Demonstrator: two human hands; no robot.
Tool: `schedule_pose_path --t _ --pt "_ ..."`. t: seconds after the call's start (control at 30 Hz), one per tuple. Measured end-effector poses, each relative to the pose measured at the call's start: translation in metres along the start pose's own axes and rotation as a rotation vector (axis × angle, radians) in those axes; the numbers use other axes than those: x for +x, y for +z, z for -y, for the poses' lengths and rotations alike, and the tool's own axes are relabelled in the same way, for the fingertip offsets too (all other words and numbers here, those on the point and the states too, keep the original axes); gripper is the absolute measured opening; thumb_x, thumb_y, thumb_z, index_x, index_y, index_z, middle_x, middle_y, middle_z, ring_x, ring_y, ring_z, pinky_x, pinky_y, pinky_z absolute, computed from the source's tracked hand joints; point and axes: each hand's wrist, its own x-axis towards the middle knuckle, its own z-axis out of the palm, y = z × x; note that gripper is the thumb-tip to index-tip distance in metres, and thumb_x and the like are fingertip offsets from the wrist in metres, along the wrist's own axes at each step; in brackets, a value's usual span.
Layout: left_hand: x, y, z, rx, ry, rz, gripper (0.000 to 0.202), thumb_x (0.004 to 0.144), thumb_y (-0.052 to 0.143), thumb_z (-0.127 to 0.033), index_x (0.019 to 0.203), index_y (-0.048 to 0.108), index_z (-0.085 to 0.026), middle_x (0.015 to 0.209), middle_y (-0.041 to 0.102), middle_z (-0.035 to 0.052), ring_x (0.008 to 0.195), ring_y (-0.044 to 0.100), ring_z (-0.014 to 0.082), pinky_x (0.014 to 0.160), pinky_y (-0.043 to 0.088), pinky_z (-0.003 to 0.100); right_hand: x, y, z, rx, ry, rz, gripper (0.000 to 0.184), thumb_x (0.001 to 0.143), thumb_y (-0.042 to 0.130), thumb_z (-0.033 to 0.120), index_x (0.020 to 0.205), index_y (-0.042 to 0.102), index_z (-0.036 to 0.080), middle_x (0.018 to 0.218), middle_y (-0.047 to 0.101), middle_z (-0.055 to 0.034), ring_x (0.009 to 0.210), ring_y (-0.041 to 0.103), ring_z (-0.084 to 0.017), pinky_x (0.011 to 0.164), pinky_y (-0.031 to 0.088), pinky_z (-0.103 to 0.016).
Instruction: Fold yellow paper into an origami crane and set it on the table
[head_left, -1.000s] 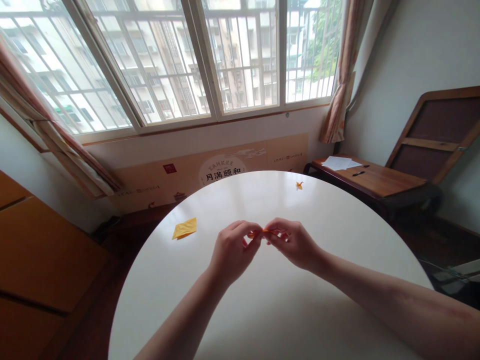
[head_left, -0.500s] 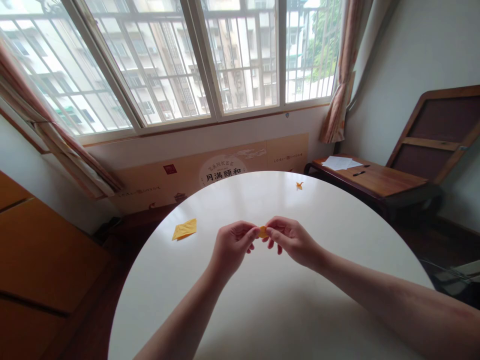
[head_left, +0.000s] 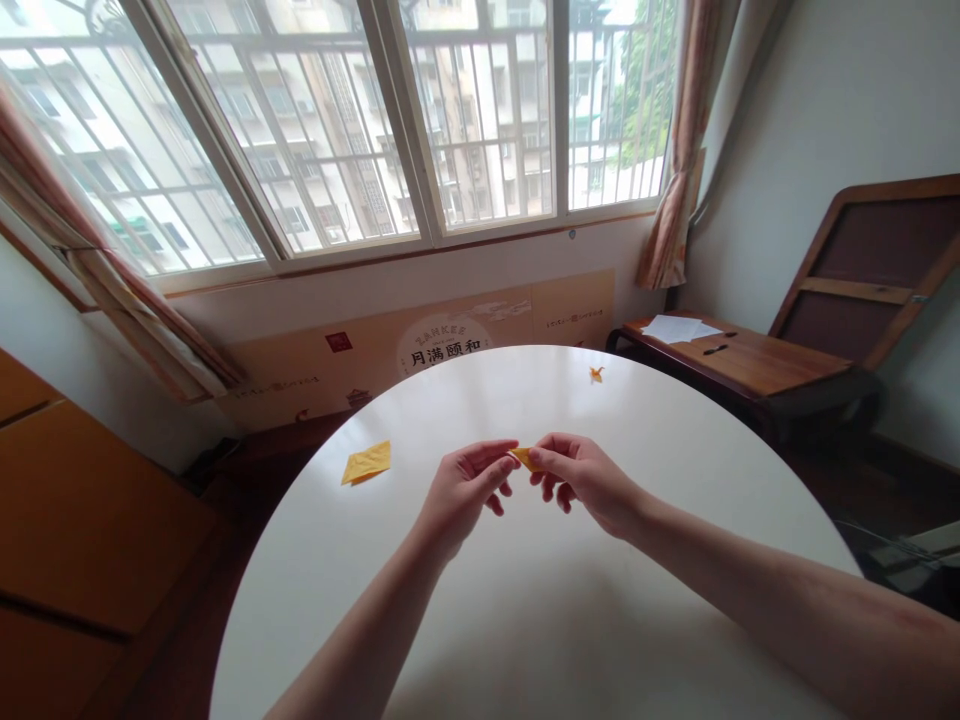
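Observation:
A small piece of folded yellow paper (head_left: pixel 524 459) is held above the white table, between my two hands. My right hand (head_left: pixel 581 473) pinches it between thumb and forefinger, the other fingers curled loosely below. My left hand (head_left: pixel 469 490) has its thumb and forefinger at the paper's pointed left end, lightly closed about it. Part of the paper is hidden by the right fingers. To the left, a larger folded yellow sheet (head_left: pixel 367 463) lies on the table. Toward the far edge sits a tiny orange-yellow origami figure (head_left: pixel 596 374) with pointed tips, perhaps a crane.
The round white table (head_left: pixel 600 640) fills the foreground. Beyond its far edge, a printed cardboard panel (head_left: pixel 300 350) leans under the barred window. At the right stands a wooden bench (head_left: pixel 780 365) bearing white papers (head_left: pixel 675 328) and a dark pen (head_left: pixel 720 350). An orange-brown cabinet (head_left: pixel 82 510) is at the left.
The folded paper now shows a pointed shape instead of a rounded one. My left thumb and forefinger have loosened and parted a little, while the right hand keeps its pinch.

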Motion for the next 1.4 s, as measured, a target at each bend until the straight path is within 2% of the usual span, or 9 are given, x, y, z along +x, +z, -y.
schedule_pose_path --t 0.1,0.3,0.53,0.73,0.9,1.23,1.4 --pt "0.0 0.001 0.0 0.0 -0.001 -0.007 0.043 0.072 0.08 -0.04 0.104 0.074 -0.011 0.07 0.068 0.0045 0.058 0.057 0.0123 0.041 0.047 0.018 0.0 0.001 0.0 0.052 0.036 0.051 0.033 0.081 0.072 0.047 0.079 0.062 0.016 0.068 0.065 -0.0017 0.053 0.057 -0.01 0.04 0.036 -0.018" --pt "-0.002 0.002 0.0 0.011 0.026 -0.042 0.033 0.072 0.079 -0.038 0.091 0.077 -0.012 0.06 0.064 0.0022 0.054 0.054 0.0114 0.04 0.045 0.018 -0.002 0.002 -0.004 0.047 0.036 0.128 0.033 0.082 0.071 0.048 0.08 0.062 0.016 0.07 0.067 -0.0026 0.055 0.06 -0.012 0.04 0.039 -0.018" --pt "0.0 0.001 0.0 0.034 0.014 -0.042 0.031 0.072 0.078 -0.036 0.091 0.077 -0.013 0.063 0.066 0.0028 0.053 0.054 0.0113 0.041 0.044 0.019 -0.004 0.004 -0.002 -0.092 -0.03 0.153 0.037 0.082 0.069 0.052 0.082 0.064 0.015 0.075 0.068 -0.0047 0.061 0.064 -0.014 0.042 0.043 -0.019" --pt "-0.001 0.002 -0.001 -0.008 -0.021 -0.054 0.041 0.071 0.079 -0.04 0.103 0.075 -0.013 0.071 0.068 0.0047 0.057 0.055 0.012 0.042 0.045 0.019 -0.002 0.004 -0.003 -0.105 -0.056 0.129 0.038 0.083 0.067 0.052 0.083 0.065 0.015 0.077 0.069 -0.0052 0.062 0.065 -0.015 0.042 0.044 -0.019" --pt "-0.003 0.002 -0.002 0.019 -0.026 0.003 0.033 0.072 0.079 -0.038 0.091 0.077 -0.013 0.07 0.069 0.006 0.059 0.056 0.0126 0.044 0.044 0.018 -0.003 0.004 -0.006 -0.099 -0.087 0.119 0.039 0.083 0.068 0.053 0.083 0.066 0.014 0.077 0.071 -0.0063 0.063 0.068 -0.016 0.043 0.045 -0.02" --pt "-0.003 0.003 -0.004 0.006 0.0 -0.016 0.028 0.069 0.08 -0.037 0.083 0.078 -0.013 0.063 0.067 0.0042 0.056 0.054 0.0121 0.041 0.043 0.018 -0.003 0.004 -0.008 -0.082 -0.085 0.193 0.039 0.085 0.066 0.053 0.085 0.064 0.014 0.079 0.073 -0.0069 0.063 0.071 -0.017 0.041 0.044 -0.019" --pt "-0.001 0.002 -0.002 0.04 0.006 -0.029 0.027 0.07 0.079 -0.036 0.083 0.078 -0.013 0.062 0.067 0.004 0.055 0.054 0.0119 0.041 0.044 0.019 -0.003 0.004 -0.011 -0.166 -0.126 0.193 0.039 0.088 0.062 0.053 0.088 0.064 0.014 0.081 0.073 -0.0079 0.067 0.071 -0.018 0.043 0.046 -0.02"
